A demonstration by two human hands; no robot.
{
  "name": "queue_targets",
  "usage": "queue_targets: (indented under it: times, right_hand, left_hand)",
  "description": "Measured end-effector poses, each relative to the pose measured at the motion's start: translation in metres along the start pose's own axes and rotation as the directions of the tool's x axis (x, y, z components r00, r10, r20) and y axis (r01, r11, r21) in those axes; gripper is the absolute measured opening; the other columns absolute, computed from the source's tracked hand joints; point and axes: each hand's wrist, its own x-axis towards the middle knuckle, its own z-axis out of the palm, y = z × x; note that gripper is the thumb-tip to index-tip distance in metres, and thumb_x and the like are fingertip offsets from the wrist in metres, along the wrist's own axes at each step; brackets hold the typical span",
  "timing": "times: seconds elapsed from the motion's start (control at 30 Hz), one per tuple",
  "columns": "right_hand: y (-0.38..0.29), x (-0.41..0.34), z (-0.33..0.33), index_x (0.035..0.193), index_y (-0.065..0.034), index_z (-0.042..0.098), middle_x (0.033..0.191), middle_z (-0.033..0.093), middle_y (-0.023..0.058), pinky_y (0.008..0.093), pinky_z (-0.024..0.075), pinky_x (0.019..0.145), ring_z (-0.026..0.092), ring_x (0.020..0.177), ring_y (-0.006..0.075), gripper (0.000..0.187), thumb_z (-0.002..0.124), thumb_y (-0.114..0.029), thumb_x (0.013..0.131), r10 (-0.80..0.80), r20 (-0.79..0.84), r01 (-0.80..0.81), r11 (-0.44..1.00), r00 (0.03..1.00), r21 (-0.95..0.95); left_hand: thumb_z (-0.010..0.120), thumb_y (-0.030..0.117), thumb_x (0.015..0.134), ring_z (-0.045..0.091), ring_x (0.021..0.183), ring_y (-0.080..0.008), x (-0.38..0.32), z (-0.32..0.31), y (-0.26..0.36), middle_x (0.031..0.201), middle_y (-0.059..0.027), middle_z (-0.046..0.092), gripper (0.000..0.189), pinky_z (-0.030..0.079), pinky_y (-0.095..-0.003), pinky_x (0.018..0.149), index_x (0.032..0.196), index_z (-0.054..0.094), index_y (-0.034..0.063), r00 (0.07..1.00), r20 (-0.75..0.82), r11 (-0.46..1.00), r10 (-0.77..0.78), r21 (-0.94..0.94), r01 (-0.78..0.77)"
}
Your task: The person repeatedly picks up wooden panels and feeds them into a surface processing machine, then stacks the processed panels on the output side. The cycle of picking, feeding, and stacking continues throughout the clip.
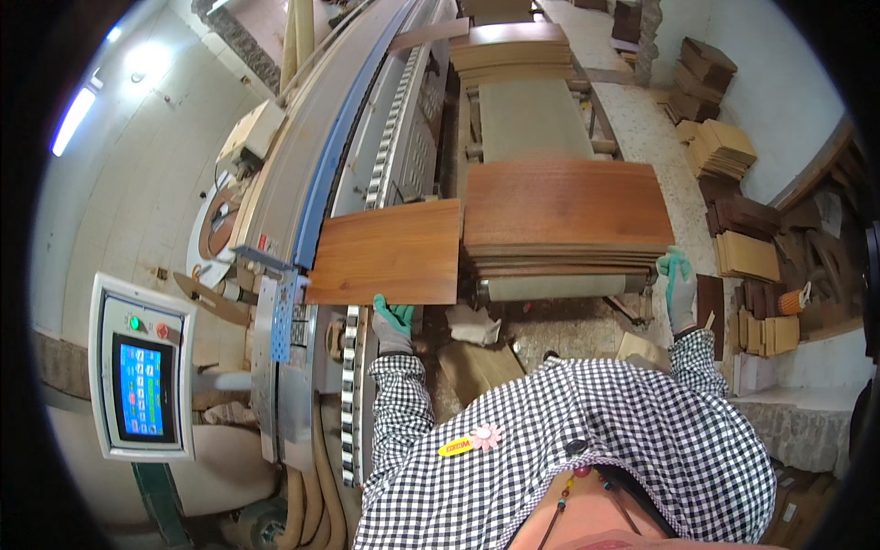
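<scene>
A flat wood-grain board [385, 254] lies across the feed side of a long edge-processing machine [337, 137], its left edge against the blue rail. My left hand [393, 324], in a grey and green glove, grips the near edge of this board, with fingertips over its top face. To the right, a stack of reddish-brown boards [567, 203] rests on a roller conveyor [564, 287]. Beside the near right corner of that stack is my right hand [676, 285], gloved alike, with bent fingers. Whether it touches the stack is unclear.
A control panel with a lit screen [142, 388] stands at the left. Farther along the conveyor sits another board stack [509, 51]. Cut panels [748, 256] are piled along the right wall. Scrap sheet material [474, 325] lies below, between the machine and conveyor.
</scene>
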Motion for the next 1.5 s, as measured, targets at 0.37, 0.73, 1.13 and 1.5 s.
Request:
queue_targets:
  times: [0.37,0.73,1.13,1.5]
  right_hand:
    - [-0.002,0.089,0.002,0.14,-0.0023,0.029,0.108,0.06,0.0157,0.0293,0.0452,0.079,0.058,0.092,0.0198,0.069,0.055,-0.039,0.088,0.361,-0.133,-0.377,0.785,0.923,-0.492]
    - [-0.014,0.064,-0.002,0.132,-0.0013,0.042,0.073,0.052,0.0028,0.028,0.0346,0.05,0.04,0.056,0.0094,0.05,0.053,-0.03,0.092,0.247,-0.019,-0.239,0.911,0.969,-0.336]
    - [0.004,-0.022,-0.037,0.078,-0.0065,0.06,0.07,0.052,-0.0039,0.0242,0.0395,0.052,0.047,0.059,0.0073,0.028,0.059,-0.033,0.089,0.286,0.107,-0.264,0.947,0.952,-0.182]
    - [0.017,-0.102,0.115,0.087,-0.0061,0.065,0.074,0.055,-0.0083,0.0202,0.0337,0.051,0.044,0.061,0.0026,0.024,0.062,-0.029,0.088,0.379,0.385,-0.438,0.896,0.842,0.074]
  left_hand:
    - [0.066,0.032,0.081,0.052,0.104,-0.0228,0.027,0.107,-0.091,0.118,-0.0114,0.052,0.063,0.044,-0.0354,0.084,0.132,0.039,0.0054,0.909,0.395,0.788,-0.133,0.599,-0.145]
    - [0.059,0.025,0.089,0.051,0.11,-0.019,-0.025,0.12,-0.073,0.126,-0.0132,0.05,0.06,0.041,-0.0287,0.091,0.135,0.034,-0.003,0.885,0.465,0.661,0.01,0.662,-0.355]
    - [0.058,0.009,0.087,0.063,0.09,-0.0212,-0.134,-0.011,-0.055,0.101,-0.0092,0.063,0.02,0.055,-0.0363,0.078,0.106,0.057,0.0049,0.967,0.233,0.982,-0.102,-0.13,0.135]
    - [0.057,0.02,0.089,0.057,0.097,-0.0209,-0.164,-0.119,0.015,0.106,-0.0063,0.058,0.025,0.048,-0.0348,0.081,0.11,0.055,0.0067,0.986,0.087,0.965,0.14,-0.235,-0.117]
